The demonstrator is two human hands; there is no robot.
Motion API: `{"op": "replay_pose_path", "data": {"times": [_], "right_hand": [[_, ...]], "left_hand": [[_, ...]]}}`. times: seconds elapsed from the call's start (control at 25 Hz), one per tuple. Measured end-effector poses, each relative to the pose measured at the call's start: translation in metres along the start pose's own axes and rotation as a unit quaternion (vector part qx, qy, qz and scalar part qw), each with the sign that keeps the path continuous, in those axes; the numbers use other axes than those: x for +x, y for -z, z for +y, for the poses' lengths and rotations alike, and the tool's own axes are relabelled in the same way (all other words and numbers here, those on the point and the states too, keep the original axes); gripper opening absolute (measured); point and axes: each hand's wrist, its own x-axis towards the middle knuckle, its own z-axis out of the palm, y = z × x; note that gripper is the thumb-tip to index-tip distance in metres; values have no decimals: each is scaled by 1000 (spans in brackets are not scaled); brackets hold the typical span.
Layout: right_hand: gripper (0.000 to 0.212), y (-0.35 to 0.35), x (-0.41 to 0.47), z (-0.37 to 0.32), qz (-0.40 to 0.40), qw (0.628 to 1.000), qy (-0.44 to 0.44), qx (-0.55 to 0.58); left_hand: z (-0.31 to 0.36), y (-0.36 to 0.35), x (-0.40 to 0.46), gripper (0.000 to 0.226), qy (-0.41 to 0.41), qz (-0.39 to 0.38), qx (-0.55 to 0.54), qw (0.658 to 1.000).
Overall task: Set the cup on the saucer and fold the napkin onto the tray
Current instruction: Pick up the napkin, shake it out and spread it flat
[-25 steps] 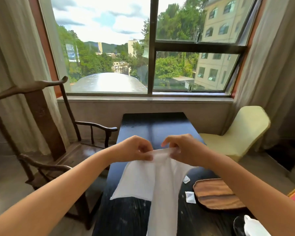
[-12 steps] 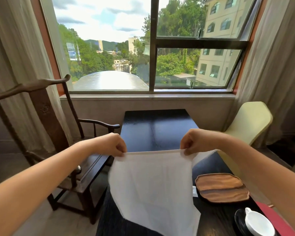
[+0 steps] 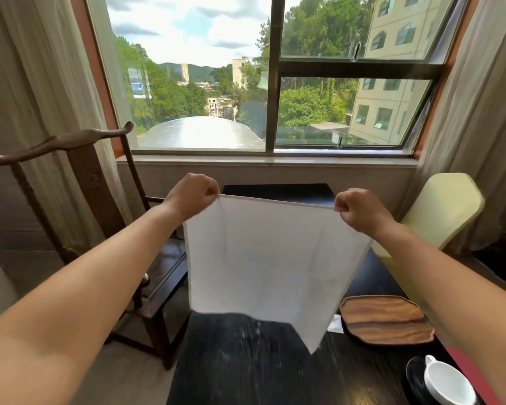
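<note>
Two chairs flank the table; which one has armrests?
The dark wooden chair on the left, beside the left hand. It has a curved top rail and open armrests; the pale yellow chair on the right is smooth-shelled, with none.

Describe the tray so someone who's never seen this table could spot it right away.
On the dark wooden table under the window, look near its right edge. The flat brown wooden tray lies there, bare, beyond the white cup; nothing else there is wood-grained.

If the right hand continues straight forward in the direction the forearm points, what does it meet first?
Probably nothing close. The right hand, pinching a top corner of the white napkin, points forward over the far end of the dark table toward the wall below the window sill. Depth is unclear, so the wall is only likely.
</note>
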Motion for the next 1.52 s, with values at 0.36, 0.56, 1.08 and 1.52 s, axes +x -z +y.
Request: {"op": "replay_pose_path", "data": {"times": [0.36, 0.56, 1.08, 1.52], "right_hand": [[6, -98, -134, -5, -91, 994, 21, 51], [8, -161, -235, -1, -184, 982, 2, 30], [11, -268, -456, 19, -201, 977, -7, 72], [30, -262, -522, 14, -114, 991, 9, 75]], "left_hand": [[-33, -103, -184, 6, 64, -52, -20, 996], [-15, -172, -293, 10, 138, -166, -36, 976], [45, -280, -495, 9, 235, -165, -63, 956], [58, -287, -558, 20, 203, -47, -90, 974]]}}
